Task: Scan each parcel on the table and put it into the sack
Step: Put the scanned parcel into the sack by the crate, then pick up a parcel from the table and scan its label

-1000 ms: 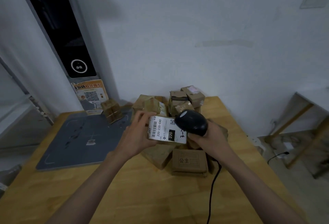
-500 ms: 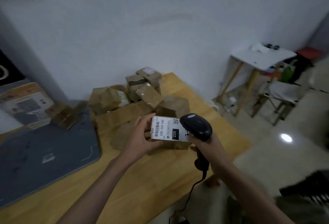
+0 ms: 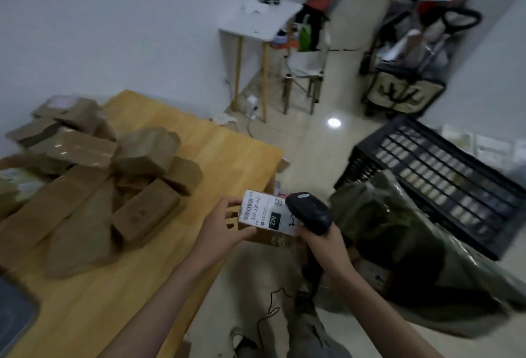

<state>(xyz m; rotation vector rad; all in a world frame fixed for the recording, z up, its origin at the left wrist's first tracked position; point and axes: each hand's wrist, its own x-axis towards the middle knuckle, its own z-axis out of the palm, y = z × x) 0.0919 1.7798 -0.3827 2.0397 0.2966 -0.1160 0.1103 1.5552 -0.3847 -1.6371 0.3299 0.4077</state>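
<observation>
While the left hand (image 3: 225, 229) grips a small brown parcel (image 3: 266, 219) past the near right corner of the wooden bench (image 3: 176, 249), thumb on its upper edge and fingers (image 3: 247, 233) curled under its near side, the right hand (image 3: 321, 241) grips a black handheld scanner (image 3: 308, 211), fingers wrapped round the handle. The scanner's head lies just over the right end of the parcel's white label (image 3: 263, 211), which faces up and reads "220-220-C40". A black cable (image 3: 266, 315) hangs below the scanner. On the bench, to the left, lies a heap of brown parcels (image 3: 94, 175), well apart from the held one. To the right, on the floor, slumps a dark green sack (image 3: 398, 243), just beside a black slatted crate (image 3: 444, 181). Farther back stand a small white side table (image 3: 256, 24) and a folding chair (image 3: 303, 72).
</observation>
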